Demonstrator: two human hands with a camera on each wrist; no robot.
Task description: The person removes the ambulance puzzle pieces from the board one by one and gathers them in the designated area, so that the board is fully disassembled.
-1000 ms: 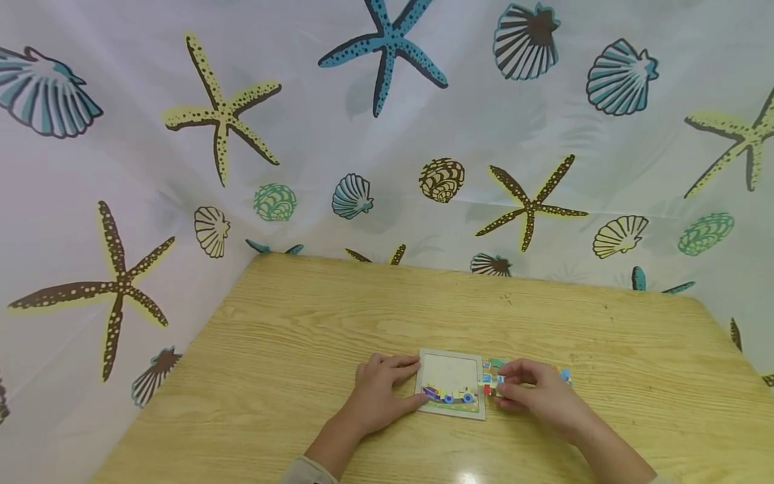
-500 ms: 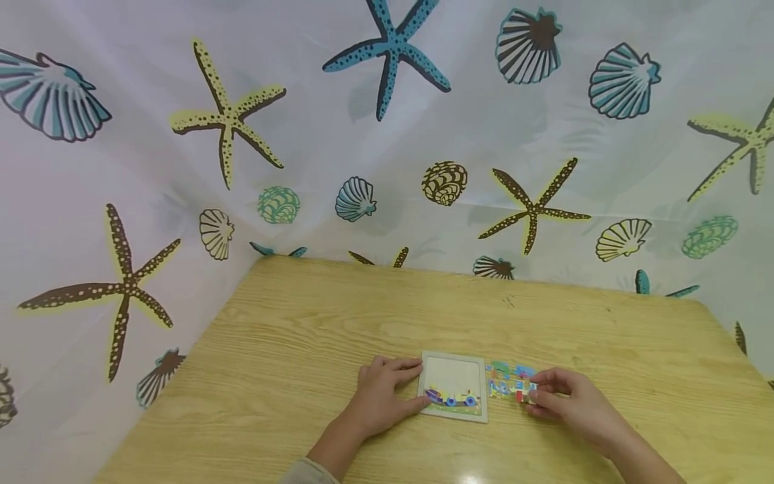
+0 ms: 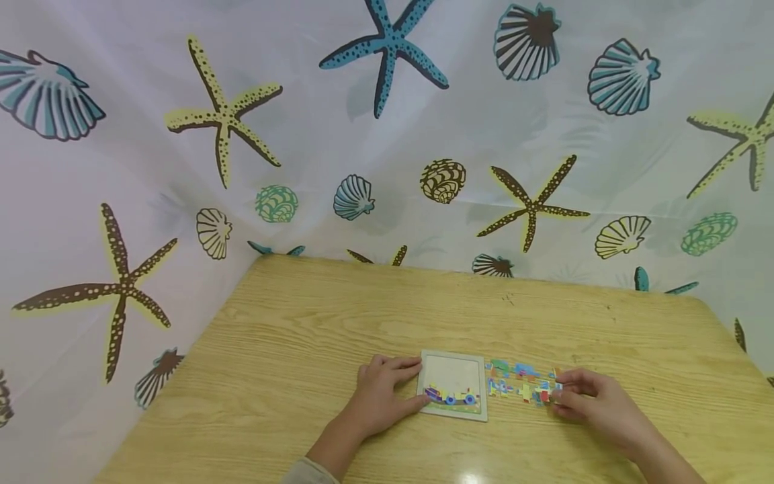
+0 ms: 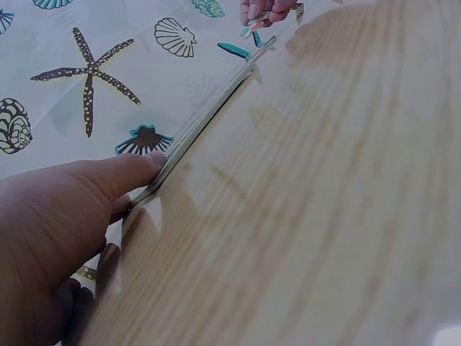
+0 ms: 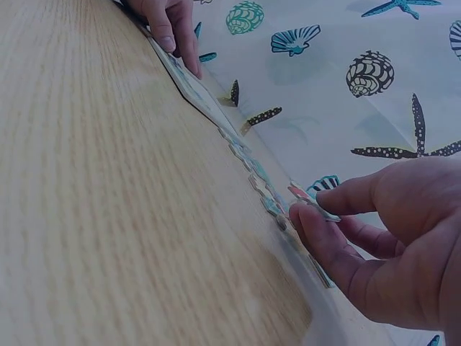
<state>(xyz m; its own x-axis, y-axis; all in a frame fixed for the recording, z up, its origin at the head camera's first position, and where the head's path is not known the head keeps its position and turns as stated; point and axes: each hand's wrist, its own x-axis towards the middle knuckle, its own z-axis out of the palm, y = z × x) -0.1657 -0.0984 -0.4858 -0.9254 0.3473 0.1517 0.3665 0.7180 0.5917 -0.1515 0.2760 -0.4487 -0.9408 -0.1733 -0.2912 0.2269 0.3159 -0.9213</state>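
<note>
A square puzzle tray with a pale rim lies on the table. Along its near side, fitted pieces show a blue-and-yellow train. My left hand rests at the tray's left edge, thumb and fingertips touching the rim. In the left wrist view its thumb lies straight along the edge. To the right of the tray, several loose jigsaw pieces lie close together in colourful rows. My right hand is at their right end, pinching a jigsaw piece between thumb and fingertips; the fingers partly hide it.
The wood-grain table extends around the tray and pieces. Behind it and on the left hangs a white cloth printed with starfish and shells.
My right hand has moved right, from beside the tray to the far end of the loose pieces, uncovering more of them. My left hand and the tray have stayed in place.
</note>
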